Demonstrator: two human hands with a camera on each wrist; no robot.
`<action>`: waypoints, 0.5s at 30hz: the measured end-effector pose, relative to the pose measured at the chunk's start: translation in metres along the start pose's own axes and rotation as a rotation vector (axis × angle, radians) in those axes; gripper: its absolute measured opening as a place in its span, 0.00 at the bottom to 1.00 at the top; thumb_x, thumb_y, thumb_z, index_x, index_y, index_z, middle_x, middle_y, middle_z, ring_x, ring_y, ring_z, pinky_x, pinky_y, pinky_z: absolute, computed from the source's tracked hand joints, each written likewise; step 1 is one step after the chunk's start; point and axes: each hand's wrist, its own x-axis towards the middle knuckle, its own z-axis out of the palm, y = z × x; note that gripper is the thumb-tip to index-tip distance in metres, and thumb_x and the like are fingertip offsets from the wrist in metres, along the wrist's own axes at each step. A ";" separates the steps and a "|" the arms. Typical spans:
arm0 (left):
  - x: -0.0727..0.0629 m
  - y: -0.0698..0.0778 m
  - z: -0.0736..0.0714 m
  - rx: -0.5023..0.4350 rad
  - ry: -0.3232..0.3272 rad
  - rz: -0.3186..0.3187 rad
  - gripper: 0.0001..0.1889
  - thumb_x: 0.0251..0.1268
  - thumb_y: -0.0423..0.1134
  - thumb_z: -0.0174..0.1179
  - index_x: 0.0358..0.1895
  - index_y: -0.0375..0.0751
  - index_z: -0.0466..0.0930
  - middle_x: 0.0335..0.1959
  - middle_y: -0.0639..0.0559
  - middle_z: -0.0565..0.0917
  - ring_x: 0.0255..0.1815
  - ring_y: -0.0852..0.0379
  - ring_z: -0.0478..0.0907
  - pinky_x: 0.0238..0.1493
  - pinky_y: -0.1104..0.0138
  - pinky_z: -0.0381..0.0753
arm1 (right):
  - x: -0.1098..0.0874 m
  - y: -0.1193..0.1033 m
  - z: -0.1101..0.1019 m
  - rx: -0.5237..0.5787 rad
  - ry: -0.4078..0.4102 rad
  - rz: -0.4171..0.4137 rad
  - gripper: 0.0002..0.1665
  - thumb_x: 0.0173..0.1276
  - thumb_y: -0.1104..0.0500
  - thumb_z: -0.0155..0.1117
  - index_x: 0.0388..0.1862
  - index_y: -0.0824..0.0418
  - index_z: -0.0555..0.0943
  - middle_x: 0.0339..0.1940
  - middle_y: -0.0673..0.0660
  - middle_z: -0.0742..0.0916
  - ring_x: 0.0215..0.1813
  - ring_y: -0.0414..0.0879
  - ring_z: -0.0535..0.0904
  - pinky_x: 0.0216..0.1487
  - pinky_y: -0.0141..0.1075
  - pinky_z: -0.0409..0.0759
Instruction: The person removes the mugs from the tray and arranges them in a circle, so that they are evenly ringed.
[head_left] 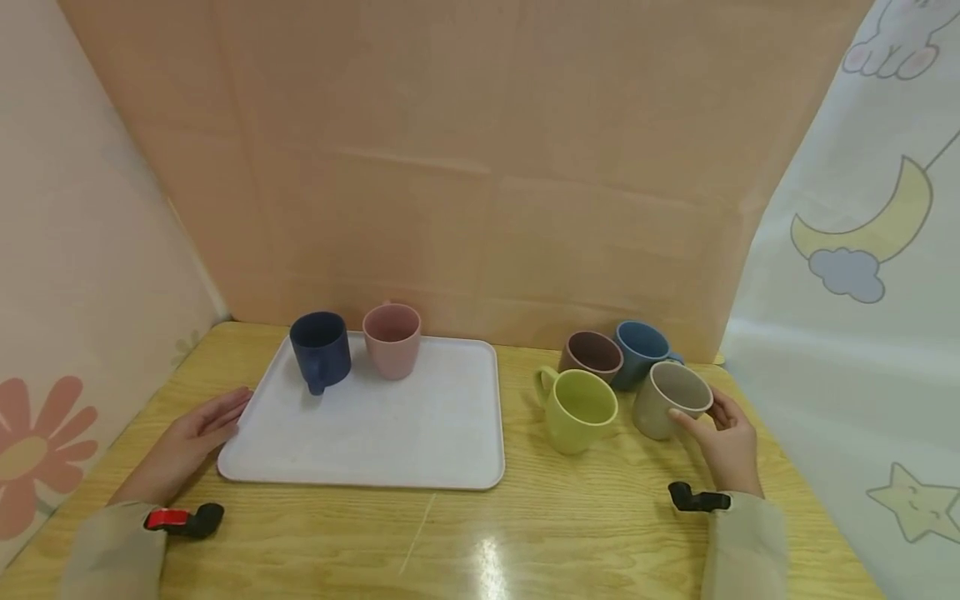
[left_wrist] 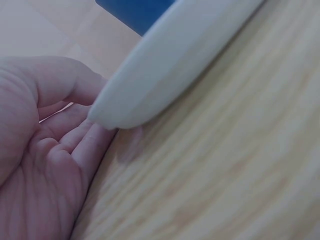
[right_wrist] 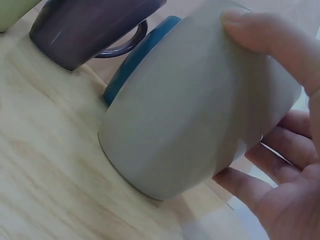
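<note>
The left hand (head_left: 193, 435), fingers extended, touches the white tray (head_left: 375, 450) bearing a navy mug (head_left: 332, 357) and a pink mug (head_left: 393, 354), while farther right, just beside a blue mug (head_left: 632, 367), a grey mug (head_left: 656, 410) is gripped between thumb and fingers of the right hand (head_left: 729, 446).

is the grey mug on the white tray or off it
Off. In the head view, the grey mug, held by the right hand, is right of the white tray, with the yellow-green mug between them.

White tray (head_left: 405, 429): rectangular, rounded corners, low raised rim, lies flat on bench (head_left: 585, 533). Grey-beige mug (head_left: 657, 408): plain, upright, mouth up, well right of tray.
</note>
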 end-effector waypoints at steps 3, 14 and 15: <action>0.000 0.001 0.000 -0.020 -0.001 -0.001 0.34 0.82 0.40 0.50 0.78 0.23 0.49 0.75 0.22 0.57 0.58 0.91 0.64 0.52 0.86 0.70 | 0.000 0.002 0.001 0.041 -0.007 -0.014 0.44 0.67 0.59 0.73 0.79 0.53 0.65 0.59 0.34 0.78 0.62 0.28 0.70 0.59 0.18 0.68; 0.001 0.000 0.003 -0.080 0.003 0.002 0.33 0.81 0.36 0.50 0.78 0.22 0.48 0.77 0.30 0.59 0.59 0.89 0.64 0.53 0.86 0.70 | 0.001 0.006 -0.001 0.222 -0.174 -0.021 0.45 0.75 0.64 0.63 0.83 0.54 0.53 0.77 0.48 0.66 0.80 0.40 0.54 0.56 0.16 0.70; 0.000 -0.001 0.003 -0.078 0.004 0.002 0.33 0.81 0.36 0.50 0.78 0.22 0.48 0.77 0.31 0.59 0.59 0.89 0.64 0.53 0.86 0.70 | 0.001 0.005 -0.001 0.227 -0.180 -0.015 0.45 0.75 0.63 0.63 0.84 0.54 0.52 0.79 0.51 0.64 0.82 0.42 0.51 0.56 0.16 0.70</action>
